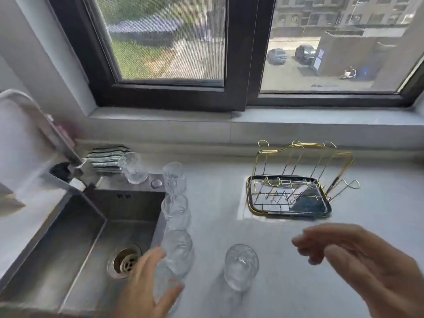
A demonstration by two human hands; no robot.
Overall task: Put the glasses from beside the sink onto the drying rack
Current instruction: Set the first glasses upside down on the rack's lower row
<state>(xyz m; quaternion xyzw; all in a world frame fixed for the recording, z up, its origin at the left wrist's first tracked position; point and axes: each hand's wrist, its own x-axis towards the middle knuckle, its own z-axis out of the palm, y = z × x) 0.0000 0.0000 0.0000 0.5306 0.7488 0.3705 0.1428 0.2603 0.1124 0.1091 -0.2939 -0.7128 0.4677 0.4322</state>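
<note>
Both hands were spread wide and empty: the left hand (146, 288) reached at the nearest glass (176, 255) low centre-left, the right hand (358, 260) hovered lower right. Glasses lined the sink (68, 237) edge, one more glass (241, 267) apart at lower centre. Clear, ribbed, probably fragile and maybe wet; best gripped around the body. Drying rack (291, 193) stood empty, centre right, on the pale surface (218, 191) under a window (172, 42).

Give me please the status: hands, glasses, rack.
Left hand open at nearest glass by sink; right hand open, empty. Drying rack holds no glasses. Path clear.
</note>
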